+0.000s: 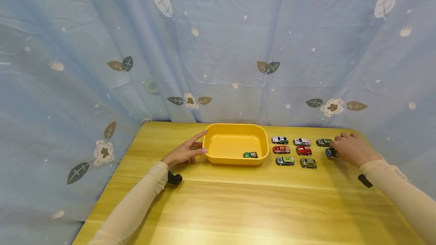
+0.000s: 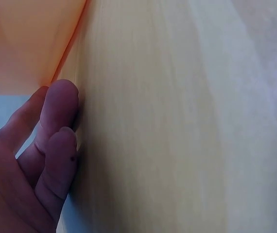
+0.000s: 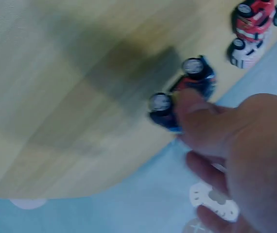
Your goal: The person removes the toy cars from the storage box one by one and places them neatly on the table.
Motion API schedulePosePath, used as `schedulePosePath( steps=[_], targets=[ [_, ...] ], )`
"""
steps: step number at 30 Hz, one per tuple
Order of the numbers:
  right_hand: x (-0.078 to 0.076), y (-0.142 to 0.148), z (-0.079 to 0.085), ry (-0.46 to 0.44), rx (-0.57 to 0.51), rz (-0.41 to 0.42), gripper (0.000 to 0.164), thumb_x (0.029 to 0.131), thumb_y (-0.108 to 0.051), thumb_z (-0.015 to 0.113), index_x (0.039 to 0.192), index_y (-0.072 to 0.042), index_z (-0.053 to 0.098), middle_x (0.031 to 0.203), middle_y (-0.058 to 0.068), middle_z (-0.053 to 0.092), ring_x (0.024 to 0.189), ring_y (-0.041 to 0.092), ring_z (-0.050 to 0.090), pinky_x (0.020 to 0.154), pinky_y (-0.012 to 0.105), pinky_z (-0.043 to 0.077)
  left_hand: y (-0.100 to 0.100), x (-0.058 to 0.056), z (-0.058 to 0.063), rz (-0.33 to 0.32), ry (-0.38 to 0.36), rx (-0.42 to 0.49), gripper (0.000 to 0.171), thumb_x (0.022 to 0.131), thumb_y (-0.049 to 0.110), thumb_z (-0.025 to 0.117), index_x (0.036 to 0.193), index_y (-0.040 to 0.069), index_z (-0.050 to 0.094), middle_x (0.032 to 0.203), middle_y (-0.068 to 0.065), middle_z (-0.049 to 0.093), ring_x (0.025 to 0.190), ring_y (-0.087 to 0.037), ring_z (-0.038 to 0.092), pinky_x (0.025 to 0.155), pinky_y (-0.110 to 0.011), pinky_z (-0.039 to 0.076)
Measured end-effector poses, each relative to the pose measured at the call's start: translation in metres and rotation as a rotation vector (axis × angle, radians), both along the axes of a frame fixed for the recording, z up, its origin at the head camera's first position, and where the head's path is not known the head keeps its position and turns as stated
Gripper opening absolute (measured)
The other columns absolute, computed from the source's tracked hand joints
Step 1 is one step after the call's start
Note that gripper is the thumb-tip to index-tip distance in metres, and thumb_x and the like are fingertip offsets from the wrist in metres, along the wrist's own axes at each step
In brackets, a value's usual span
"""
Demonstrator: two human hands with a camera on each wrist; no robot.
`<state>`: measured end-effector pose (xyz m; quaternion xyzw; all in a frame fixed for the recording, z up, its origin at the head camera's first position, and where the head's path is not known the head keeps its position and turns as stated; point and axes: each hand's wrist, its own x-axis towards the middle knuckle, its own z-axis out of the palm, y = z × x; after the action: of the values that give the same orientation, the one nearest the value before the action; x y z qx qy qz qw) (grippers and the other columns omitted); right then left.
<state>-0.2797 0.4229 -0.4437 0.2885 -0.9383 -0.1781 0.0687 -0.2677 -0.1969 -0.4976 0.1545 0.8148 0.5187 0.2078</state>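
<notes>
A yellow plastic bin (image 1: 236, 160) stands near the back of the table, with a green toy car (image 1: 250, 155) on its floor. My left hand (image 1: 184, 152) lies at the bin's left end, thumb and forefinger spread and touching its side. The same bin (image 2: 29, 48) shows orange in the left wrist view, beside the fingers (image 2: 60, 104). At the right, my right hand (image 1: 354, 148) pinches a blue toy car (image 1: 329, 153), close over the table. The thumb covers part of that blue car (image 3: 197, 80) in the right wrist view.
Several toy cars stand in rows right of the bin, among them a red one (image 1: 304, 150), an olive one (image 1: 308, 163) and a camouflage one (image 1: 323, 142) by the right hand. A blue patterned curtain (image 1: 231, 48) hangs along the back edge of the wooden table (image 1: 238, 203).
</notes>
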Motion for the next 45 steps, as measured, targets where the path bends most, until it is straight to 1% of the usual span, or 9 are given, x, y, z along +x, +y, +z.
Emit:
schedulePosePath(
  steps=[3,5,8,19,25,32,38,43,45],
  targets=[
    [-0.007,0.001,-0.008,0.032,-0.019,0.038,0.020,0.081,-0.001,0.088,0.095,-0.014,0.080,0.093,0.012,0.074,0.092,0.037,0.067,0.087,0.063,0.055,0.000,-0.002,0.001,0.007,-0.004,0.003,0.080,0.107,0.037,0.067,0.166,0.055,0.016,0.163,-0.024,0.045,0.063,-0.026,0.057,0.055,-0.029,0.044],
    [-0.009,0.001,-0.012,0.030,-0.023,0.042,0.021,0.082,0.001,0.087,0.096,-0.013,0.080,0.095,0.014,0.073,0.094,0.038,0.066,0.087,0.064,0.054,0.000,-0.003,0.001,0.005,-0.003,0.005,0.080,0.107,0.037,0.067,0.167,0.054,0.016,0.163,-0.025,0.044,0.064,-0.027,0.057,0.055,-0.030,0.043],
    [-0.009,0.000,-0.012,0.011,-0.010,0.022,0.021,0.084,0.001,0.085,0.098,-0.013,0.079,0.098,0.015,0.073,0.098,0.039,0.066,0.089,0.064,0.054,0.000,-0.003,0.002,-0.004,-0.001,0.007,0.080,0.107,0.036,0.066,0.167,0.052,0.016,0.164,-0.025,0.044,0.065,-0.027,0.057,0.056,-0.030,0.043],
    [-0.008,0.001,-0.025,-0.009,-0.036,0.009,0.021,0.081,-0.004,0.090,0.097,-0.012,0.078,0.098,0.014,0.074,0.097,0.038,0.065,0.088,0.064,0.053,0.001,-0.001,0.001,0.014,-0.012,-0.001,0.080,0.105,0.040,0.069,0.164,0.059,0.019,0.164,-0.019,0.046,0.065,-0.025,0.057,0.057,-0.029,0.043],
    [-0.007,0.005,-0.026,-0.024,-0.052,0.000,0.023,0.079,-0.006,0.092,0.097,-0.011,0.078,0.095,0.014,0.074,0.095,0.039,0.066,0.088,0.067,0.052,0.002,-0.001,-0.001,-0.003,-0.014,0.016,0.080,0.106,0.038,0.068,0.167,0.054,0.017,0.164,-0.022,0.045,0.067,-0.025,0.058,0.059,-0.030,0.047],
    [-0.010,0.006,-0.026,-0.030,-0.069,-0.003,0.019,0.082,-0.006,0.090,0.096,-0.011,0.078,0.093,0.014,0.074,0.094,0.040,0.067,0.087,0.069,0.052,0.000,-0.001,0.001,0.019,-0.012,0.000,0.079,0.105,0.040,0.068,0.163,0.060,0.019,0.162,-0.019,0.048,0.064,-0.025,0.057,0.060,-0.029,0.046],
    [-0.013,0.005,-0.026,-0.035,-0.079,0.004,0.024,0.079,-0.014,0.093,0.098,-0.012,0.078,0.094,0.013,0.074,0.095,0.040,0.067,0.086,0.070,0.051,-0.001,-0.001,0.002,0.020,-0.009,0.003,0.079,0.106,0.038,0.068,0.165,0.057,0.019,0.163,-0.021,0.046,0.065,-0.024,0.056,0.060,-0.030,0.046],
    [-0.012,0.008,-0.024,-0.071,-0.147,-0.010,0.031,0.076,-0.018,0.095,0.101,-0.012,0.079,0.096,0.013,0.074,0.097,0.042,0.067,0.088,0.074,0.048,0.000,-0.001,0.002,0.010,-0.009,-0.005,0.080,0.106,0.039,0.068,0.166,0.055,0.017,0.164,-0.022,0.044,0.065,-0.024,0.058,0.059,-0.030,0.046],
    [-0.010,0.008,-0.020,-0.083,-0.186,-0.023,0.034,0.077,-0.021,0.095,0.105,-0.011,0.079,0.099,0.014,0.074,0.100,0.045,0.066,0.090,0.076,0.046,0.000,-0.001,0.002,0.012,-0.010,-0.007,0.080,0.106,0.040,0.068,0.166,0.056,0.017,0.164,-0.022,0.045,0.064,-0.024,0.058,0.059,-0.030,0.046]
  ],
)
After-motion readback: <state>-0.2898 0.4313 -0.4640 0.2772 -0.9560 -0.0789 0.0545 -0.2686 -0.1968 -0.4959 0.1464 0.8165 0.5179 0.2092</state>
